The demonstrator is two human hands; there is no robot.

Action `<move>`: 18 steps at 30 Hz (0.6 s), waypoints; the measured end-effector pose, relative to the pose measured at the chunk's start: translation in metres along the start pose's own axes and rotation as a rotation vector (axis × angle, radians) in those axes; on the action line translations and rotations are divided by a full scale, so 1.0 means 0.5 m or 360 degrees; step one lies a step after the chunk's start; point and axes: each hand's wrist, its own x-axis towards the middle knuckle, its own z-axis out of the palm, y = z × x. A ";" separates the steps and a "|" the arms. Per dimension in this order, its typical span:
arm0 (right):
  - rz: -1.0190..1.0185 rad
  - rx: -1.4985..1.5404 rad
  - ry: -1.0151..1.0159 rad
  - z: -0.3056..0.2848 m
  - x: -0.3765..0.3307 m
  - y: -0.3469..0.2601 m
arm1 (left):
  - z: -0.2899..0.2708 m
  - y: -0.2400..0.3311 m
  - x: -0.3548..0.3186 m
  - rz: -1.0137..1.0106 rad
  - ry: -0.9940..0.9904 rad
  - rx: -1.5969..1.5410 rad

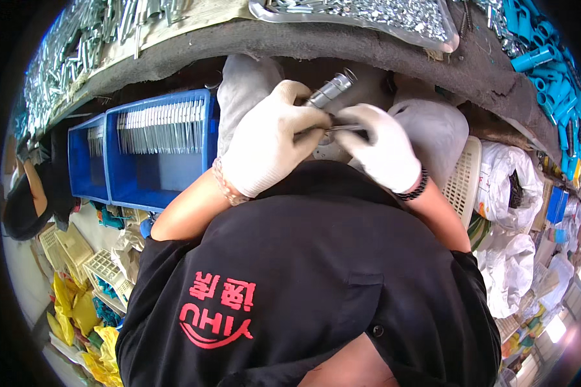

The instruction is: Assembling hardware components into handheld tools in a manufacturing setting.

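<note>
At the far left, the bench (342, 45) edge carries a dense spread of loose bright metal parts (64, 58), and below it two blue bins (158, 187) stand side by side, the nearer one holding an orderly row of thin flat metal strips (161, 126) set on edge. These racked strips may be finished or prepared stock, but their role cannot be confirmed from this view. Moving toward the centre, the left hand (271, 145), in a white knit glove, is clenched around the lower body of a short silver metal tube (329, 90), which projects up and to the right from the fist with its open end showing. The right hand (384, 151), also gloved, is pinched on a thin metal piece (342, 128) that lies across between the two hands and meets the left hand's grasp just below the tube (whether this piece is already seated in the tube is hidden by the fingers). Judged from this position, one assembly is in mid-fitting: the tube is picked up and steadied in front of the body, below the bench edge, while joining and putting down are not yet done. To the right, a metal tray (432, 39) of small silver parts sits on the bench, and a pile of blue plastic fittings (549, 71) lies at the far right, indicating that plenty of stock remains.
</note>
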 end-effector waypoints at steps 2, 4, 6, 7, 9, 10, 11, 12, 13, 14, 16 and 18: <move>0.0041 -0.0139 0.0139 -0.059 -0.033 0.017 | 0.008 -0.012 0.006 0.0005 -0.0048 -0.0377; 0.0232 -0.0177 0.0360 -0.119 -0.058 0.042 | -0.010 -0.004 0.000 -0.0331 -0.0092 -0.0647; 0.0300 -0.0134 0.0558 -0.163 -0.071 0.037 | 0.000 -0.014 -0.016 -0.0544 -0.0004 -0.0795; 0.0405 0.0076 0.0631 -0.169 -0.075 0.051 | -0.005 -0.016 -0.018 -0.0546 -0.0014 -0.0798; 0.0370 -0.0058 0.0611 -0.168 -0.056 0.039 | -0.020 -0.015 -0.014 -0.0652 -0.0330 -0.0881; 0.0324 -0.0197 0.0586 -0.163 -0.047 0.033 | -0.021 -0.012 -0.011 -0.0655 -0.0336 -0.0878; 0.0244 -0.0163 0.0482 -0.156 -0.039 0.034 | -0.022 -0.009 -0.009 -0.0709 -0.0354 -0.1148; 0.0209 -0.0117 0.0420 -0.146 -0.033 0.031 | -0.022 -0.008 -0.008 -0.0760 -0.0368 -0.1419; 0.0203 -0.0076 0.0409 -0.138 -0.026 0.021 | -0.018 -0.015 -0.011 -0.0765 -0.0366 -0.1416; 0.0195 -0.0031 0.0398 -0.132 -0.020 0.013 | -0.013 -0.026 -0.016 -0.0631 -0.0330 -0.1306; 0.0200 0.0048 0.0331 -0.123 -0.015 0.013 | -0.016 -0.031 -0.022 -0.0504 -0.0293 -0.1189; 0.0211 0.0119 0.0267 -0.118 -0.013 0.014 | -0.024 -0.022 -0.024 -0.0909 -0.0568 -0.1107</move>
